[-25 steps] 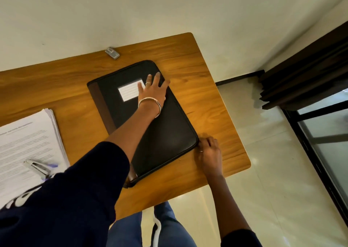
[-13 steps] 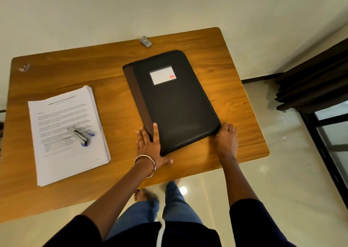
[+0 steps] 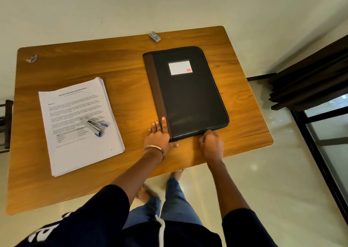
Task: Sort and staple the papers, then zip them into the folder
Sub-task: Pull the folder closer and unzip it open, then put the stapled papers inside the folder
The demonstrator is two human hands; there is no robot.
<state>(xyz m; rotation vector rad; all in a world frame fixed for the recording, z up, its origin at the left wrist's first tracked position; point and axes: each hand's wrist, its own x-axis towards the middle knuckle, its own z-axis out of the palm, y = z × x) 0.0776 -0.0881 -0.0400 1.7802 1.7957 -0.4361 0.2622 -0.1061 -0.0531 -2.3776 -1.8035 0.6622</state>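
Note:
A black zip folder (image 3: 190,99) with a brown spine and a white label lies closed on the wooden table (image 3: 122,62), right of centre. My left hand (image 3: 159,136) presses flat on its near-left corner, fingers straight along the spine. My right hand (image 3: 211,143) sits at the folder's near edge with fingers curled onto the zip line; the zip pull is hidden under them. A stack of printed papers (image 3: 75,114) lies to the left, with a silver and blue stapler (image 3: 93,125) resting on top.
A small silver box (image 3: 154,36) lies at the table's far edge against the wall. A tiny blue-and-white object (image 3: 31,58) sits at the far-left corner. Dark curtains and a glass door (image 3: 320,88) stand to the right. My legs are below the near edge.
My left hand left the folder's label and came down to its near-left corner. My right hand slid left from the near-right corner along the near edge. The view shifted left.

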